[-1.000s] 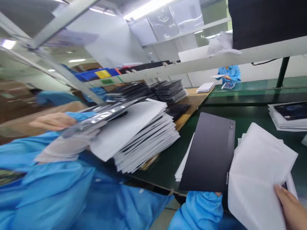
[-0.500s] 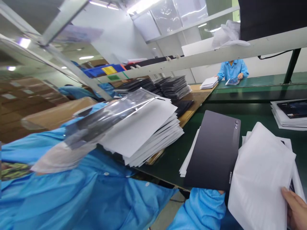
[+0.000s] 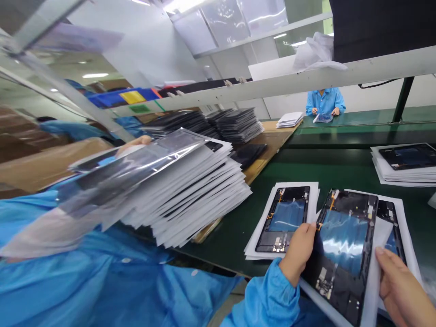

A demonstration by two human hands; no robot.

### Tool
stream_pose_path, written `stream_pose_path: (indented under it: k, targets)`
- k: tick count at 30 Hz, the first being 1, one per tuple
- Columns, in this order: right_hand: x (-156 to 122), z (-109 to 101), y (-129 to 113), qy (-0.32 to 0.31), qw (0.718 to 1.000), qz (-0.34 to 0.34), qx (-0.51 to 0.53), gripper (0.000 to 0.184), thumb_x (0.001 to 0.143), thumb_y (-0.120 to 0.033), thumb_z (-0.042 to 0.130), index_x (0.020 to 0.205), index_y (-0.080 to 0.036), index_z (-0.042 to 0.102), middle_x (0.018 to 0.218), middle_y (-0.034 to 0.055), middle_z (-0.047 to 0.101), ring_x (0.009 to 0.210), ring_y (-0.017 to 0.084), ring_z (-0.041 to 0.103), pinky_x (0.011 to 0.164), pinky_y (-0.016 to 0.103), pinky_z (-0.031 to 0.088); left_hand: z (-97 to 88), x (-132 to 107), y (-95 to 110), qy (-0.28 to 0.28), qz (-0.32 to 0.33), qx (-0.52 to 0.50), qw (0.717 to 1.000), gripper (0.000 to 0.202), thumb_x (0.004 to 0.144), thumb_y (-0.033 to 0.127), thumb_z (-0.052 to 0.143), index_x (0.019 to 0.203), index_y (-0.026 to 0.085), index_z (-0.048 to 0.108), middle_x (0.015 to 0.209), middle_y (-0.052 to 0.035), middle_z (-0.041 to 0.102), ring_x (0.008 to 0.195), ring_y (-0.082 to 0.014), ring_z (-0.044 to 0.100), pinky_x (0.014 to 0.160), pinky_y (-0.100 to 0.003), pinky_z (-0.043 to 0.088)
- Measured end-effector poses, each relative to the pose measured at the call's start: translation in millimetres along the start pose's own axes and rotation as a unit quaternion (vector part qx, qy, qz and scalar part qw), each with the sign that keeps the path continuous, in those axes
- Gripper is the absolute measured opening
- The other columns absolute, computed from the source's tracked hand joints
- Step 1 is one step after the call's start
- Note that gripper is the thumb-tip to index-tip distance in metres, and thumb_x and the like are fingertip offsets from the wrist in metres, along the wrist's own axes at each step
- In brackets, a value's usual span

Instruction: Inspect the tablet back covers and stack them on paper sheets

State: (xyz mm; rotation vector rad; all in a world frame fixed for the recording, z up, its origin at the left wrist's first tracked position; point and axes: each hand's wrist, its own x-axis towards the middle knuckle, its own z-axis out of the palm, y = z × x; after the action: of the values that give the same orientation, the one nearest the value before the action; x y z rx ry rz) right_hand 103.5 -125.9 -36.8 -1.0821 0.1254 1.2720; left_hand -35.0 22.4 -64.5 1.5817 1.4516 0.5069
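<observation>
My left hand grips the left edge of a dark tablet housing that faces up with its inner side and a blue film showing. The housing lies tilted on a white foam sheet. My right hand holds the right side of that sheet and the housing's edge. Just left of it, a second open housing rests on a small stack of white sheets on the green belt. A third housing peeks out behind, partly hidden.
At my left a co-worker in a blue sleeve, hand, holds a shiny plastic bag over a tall fanned stack of white sleeves. Dark stacks stand behind it. Another stack sits at right. A distant person works beyond.
The housing, shown dark back up before, is turned over to its inner side and lies on the white sheet. The second housing is uncovered. The co-worker's bag moved over the stack.
</observation>
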Motion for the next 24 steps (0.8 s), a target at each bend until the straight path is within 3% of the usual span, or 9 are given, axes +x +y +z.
stream_pose_path:
  k: [3,6,10,14,16,19,22,24]
  targets:
    - [1,15,7,-0.033,0.998,-0.016,-0.058,0.05,0.054,-0.052,0.073,0.086,-0.017,0.054,0.076,0.0045,0.066,0.079,0.026,0.062,0.063,0.034,0.052,-10.7,-1,-6,0.026,-0.004,0.038,0.999,0.034,0.083,0.04,0.036,0.066,0.014,0.052,0.069,-0.0039,0.055,0.069,-0.0167,0.049,0.063,-0.027,0.035]
    - [7,13,11,-0.062,0.992,0.003,-0.111,0.049,0.056,-0.051,0.072,0.086,-0.016,0.057,0.081,0.007,0.066,0.077,0.024,0.062,0.065,0.034,0.052,-33.7,4,-11,0.056,0.016,0.042,0.997,0.038,0.082,0.045,0.035,0.068,0.014,0.053,0.072,-0.0047,0.057,0.071,-0.0179,0.051,0.064,-0.027,0.035]
    - [20,-6,2,0.002,0.99,0.006,-0.144,0.058,0.05,-0.051,0.076,0.091,-0.015,0.057,0.103,0.0123,0.061,0.082,0.024,0.06,0.067,0.032,0.052,-75.5,23,-13,0.155,0.005,0.122,0.98,0.043,0.083,0.048,0.031,0.072,0.015,0.056,0.073,-0.0055,0.058,0.071,-0.0187,0.052,0.062,-0.027,0.035]
    - [31,-27,-26,0.064,0.986,0.034,-0.148,0.08,0.035,-0.054,0.079,0.098,-0.014,0.052,0.12,0.0151,0.051,0.096,0.027,0.055,0.065,0.024,0.052,-113.2,51,-26,0.234,-0.038,0.212,0.948,0.043,0.085,0.045,0.026,0.073,0.016,0.056,0.08,-0.0082,0.06,0.078,-0.02,0.055,0.065,-0.027,0.036]
    - [34,-34,-42,0.109,0.986,0.025,-0.125,0.081,0.032,-0.051,0.078,0.099,-0.015,0.05,0.123,0.0133,0.049,0.102,0.028,0.051,0.061,0.021,0.051,-124.0,64,-36,0.234,-0.056,0.23,0.943,0.043,0.086,0.042,0.025,0.072,0.015,0.055,0.083,-0.0112,0.06,0.082,-0.0221,0.055,0.068,-0.028,0.037]
    - [39,-45,-59,0.158,0.982,-0.011,-0.101,0.062,0.048,-0.049,0.07,0.098,-0.017,0.049,0.123,0.0102,0.049,0.105,0.027,0.049,0.058,0.019,0.05,-128.7,77,-51,0.192,-0.076,0.253,0.945,0.04,0.086,0.037,0.028,0.071,0.013,0.056,0.085,-0.0146,0.061,0.086,-0.0243,0.057,0.071,-0.029,0.039]
    - [48,-62,-65,0.169,0.973,-0.078,-0.135,0.05,0.065,-0.048,0.062,0.102,-0.019,0.048,0.122,0.0082,0.049,0.103,0.022,0.051,0.067,0.021,0.049,-127.4,87,-58,0.137,-0.108,0.284,0.943,0.04,0.085,0.034,0.028,0.075,0.01,0.059,0.084,-0.0187,0.062,0.087,-0.0283,0.059,0.074,-0.033,0.04]
    - [56,-78,-66,0.183,0.96,-0.125,-0.169,0.052,0.068,-0.053,0.06,0.104,-0.019,0.046,0.123,0.0096,0.047,0.101,0.022,0.052,0.075,0.026,0.048,-127.3,94,-55,0.12,-0.133,0.307,0.935,0.044,0.085,0.035,0.027,0.08,0.007,0.061,0.087,-0.024,0.061,0.089,-0.034,0.058,0.075,-0.039,0.04]
